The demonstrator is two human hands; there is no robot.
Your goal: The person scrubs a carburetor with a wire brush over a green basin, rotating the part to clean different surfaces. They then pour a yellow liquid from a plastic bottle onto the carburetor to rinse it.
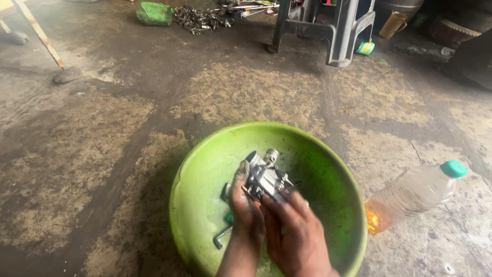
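Head view: both your hands, left hand (pixel 245 205) and right hand (pixel 294 228), curl their fingers around a shiny metal part (pixel 264 177) over the green bowl (pixel 197 174); small metal bits (pixel 223 235) lie inside.

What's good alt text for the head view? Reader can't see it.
Two grimy hands, left hand and right hand, hold a small metal engine part over a green plastic basin on a stained concrete floor. A plastic bottle of amber liquid lies to the right; a grey stool stands behind.
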